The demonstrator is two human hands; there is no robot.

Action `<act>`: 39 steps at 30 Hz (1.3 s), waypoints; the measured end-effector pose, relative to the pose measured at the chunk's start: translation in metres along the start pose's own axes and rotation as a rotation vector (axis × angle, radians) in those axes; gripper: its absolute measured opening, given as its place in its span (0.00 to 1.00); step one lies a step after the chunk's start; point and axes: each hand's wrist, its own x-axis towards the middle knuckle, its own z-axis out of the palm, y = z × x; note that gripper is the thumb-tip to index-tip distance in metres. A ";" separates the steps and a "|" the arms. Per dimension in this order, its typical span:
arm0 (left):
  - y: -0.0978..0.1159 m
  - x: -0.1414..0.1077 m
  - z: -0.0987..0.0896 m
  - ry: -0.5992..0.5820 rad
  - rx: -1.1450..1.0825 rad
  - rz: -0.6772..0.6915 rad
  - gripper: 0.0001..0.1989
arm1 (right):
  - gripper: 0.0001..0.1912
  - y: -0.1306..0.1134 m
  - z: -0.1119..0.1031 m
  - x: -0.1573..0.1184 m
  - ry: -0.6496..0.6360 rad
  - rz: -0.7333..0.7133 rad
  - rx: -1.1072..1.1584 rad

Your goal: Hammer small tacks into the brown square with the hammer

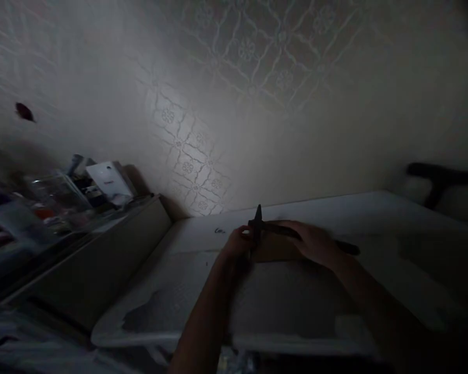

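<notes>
In dim light my right hand [315, 244] is wrapped around the handle of a dark hammer [276, 228], with the handle's end sticking out behind my wrist. The hammer's head, one end pointed, stands over a brown flat board [275, 248] lying on the table. My left hand [239, 243] is at the board's left edge, right beside the hammer's head. Its fingers are curled together; what they pinch, if anything, is too dark and small to make out.
The pale table [156, 317] has a worn patch and stands against a patterned wall [249, 93]. At left, a cabinet [113, 249] bears a white box [109, 179] and clutter. A dark T-shaped thing [439, 179] stands at the right.
</notes>
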 end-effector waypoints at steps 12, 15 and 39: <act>-0.002 0.003 -0.001 -0.005 -0.042 -0.028 0.23 | 0.23 0.005 0.002 0.001 0.000 -0.008 0.049; 0.000 0.001 0.000 -0.027 -0.067 -0.010 0.22 | 0.20 0.012 0.000 0.002 0.044 0.021 0.011; -0.002 0.002 0.009 0.077 0.049 0.028 0.13 | 0.18 0.062 -0.011 -0.013 0.079 0.632 -0.455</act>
